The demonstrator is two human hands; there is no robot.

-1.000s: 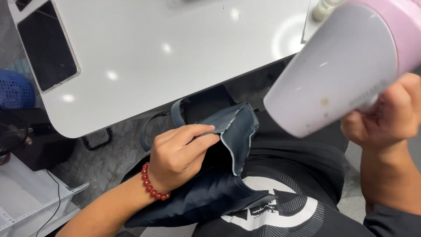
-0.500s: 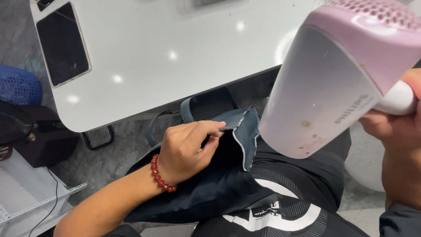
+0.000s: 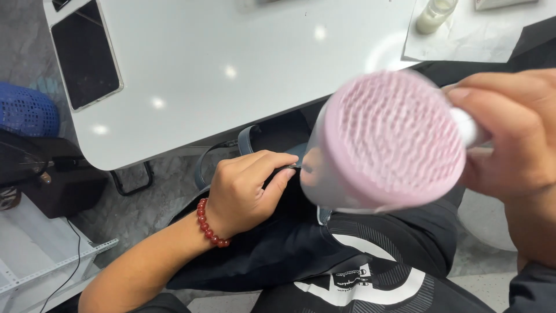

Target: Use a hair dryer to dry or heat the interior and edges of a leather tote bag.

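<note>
My left hand (image 3: 246, 188), with a red bead bracelet on the wrist, pinches the edge of a dark blue cloth (image 3: 272, 249) that lies across my lap. My right hand (image 3: 509, 145) grips a pink and white hair dryer (image 3: 388, 142). The dryer's pink rear grille faces me and its body points down at the cloth, close to my left fingertips. The dryer hides most of the cloth's raised edge.
A white table (image 3: 231, 64) spans the top, with a dark phone (image 3: 86, 52) at its left end, a small bottle (image 3: 434, 13) and paper (image 3: 492, 35) at the right. A blue basket (image 3: 26, 110) and dark bag (image 3: 52, 179) are on the floor at left.
The hair dryer has swung toward the left and turned, so its rear grille now faces me and its nozzle is over the cloth. My left hand keeps its pinch on the cloth.
</note>
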